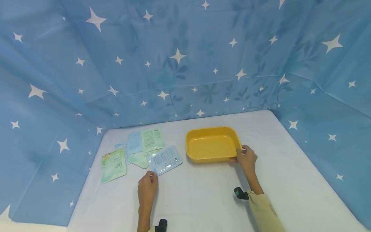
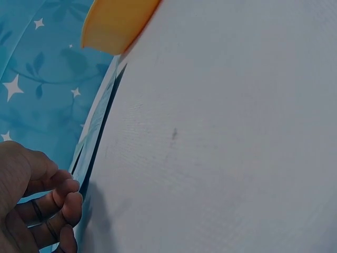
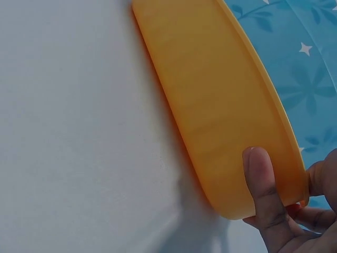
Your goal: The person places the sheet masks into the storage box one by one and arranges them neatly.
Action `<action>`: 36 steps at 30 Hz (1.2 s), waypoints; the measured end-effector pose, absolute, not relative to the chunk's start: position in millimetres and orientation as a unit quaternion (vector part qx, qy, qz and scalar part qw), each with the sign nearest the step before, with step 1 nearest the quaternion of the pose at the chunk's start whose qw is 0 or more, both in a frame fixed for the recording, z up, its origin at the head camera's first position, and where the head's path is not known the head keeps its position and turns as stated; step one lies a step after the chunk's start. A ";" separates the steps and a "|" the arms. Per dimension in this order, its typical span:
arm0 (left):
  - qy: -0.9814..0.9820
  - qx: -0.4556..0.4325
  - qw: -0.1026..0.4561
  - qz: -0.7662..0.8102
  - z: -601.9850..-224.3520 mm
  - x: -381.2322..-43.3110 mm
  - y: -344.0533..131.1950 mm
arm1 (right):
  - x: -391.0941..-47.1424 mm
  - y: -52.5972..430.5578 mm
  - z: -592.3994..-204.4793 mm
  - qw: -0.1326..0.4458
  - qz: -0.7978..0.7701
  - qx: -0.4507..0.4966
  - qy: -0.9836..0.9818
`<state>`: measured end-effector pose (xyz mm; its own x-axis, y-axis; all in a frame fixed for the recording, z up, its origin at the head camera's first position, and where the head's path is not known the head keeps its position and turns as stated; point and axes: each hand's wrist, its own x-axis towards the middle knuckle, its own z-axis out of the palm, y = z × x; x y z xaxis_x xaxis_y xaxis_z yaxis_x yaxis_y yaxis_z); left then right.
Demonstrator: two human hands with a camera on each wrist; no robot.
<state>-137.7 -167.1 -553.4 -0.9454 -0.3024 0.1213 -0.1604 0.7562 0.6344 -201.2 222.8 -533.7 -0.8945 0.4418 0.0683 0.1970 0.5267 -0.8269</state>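
Note:
A yellow plastic basin [image 1: 213,160] stands on the white table, and my right hand [image 1: 246,158] grips its near right corner. In the right wrist view the thumb [image 3: 259,171] lies along the basin's outer wall, while other fingers are at the rim and underneath. My left hand [image 1: 147,187] pinches the near corner of a flat, glossy light-blue packet [image 1: 165,160] with printed text. Seen edge-on in the left wrist view, the packet [image 2: 100,121] stands slightly off the table with a dark gap under it. Its far end overlaps other packets in the head view.
Left of the blue packet lie a green packet [image 1: 114,166], a pale green packet with text [image 1: 152,139] and a light-blue packet [image 1: 134,142], partly overlapping. A blue star-patterned curtain [image 1: 179,74] rises behind and beside the white table [image 1: 197,196].

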 end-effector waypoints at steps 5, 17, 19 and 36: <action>-0.931 0.127 0.106 -0.326 -551.9 -138.8 -168.1 | -189.9 218.0 -530.3 0.131 0.460 -0.193 -0.857; -0.931 0.125 0.107 -0.326 -552.4 -138.5 -168.9 | -159.3 209.4 -528.6 0.128 0.468 -0.216 -0.847; -0.931 0.126 0.104 -0.325 -553.0 -138.7 -168.9 | -155.8 208.4 -529.6 0.130 0.467 -0.214 -0.848; -0.929 0.131 0.104 -0.331 -552.8 -138.8 -169.1 | -161.2 217.0 -539.2 0.163 0.367 -0.101 -0.910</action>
<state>-138.8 -169.1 -552.8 -0.9441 -0.3119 0.1065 -0.1742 0.7464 0.6423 -161.2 217.0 -539.2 -0.9261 0.3041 0.2231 0.0645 0.7106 -0.7007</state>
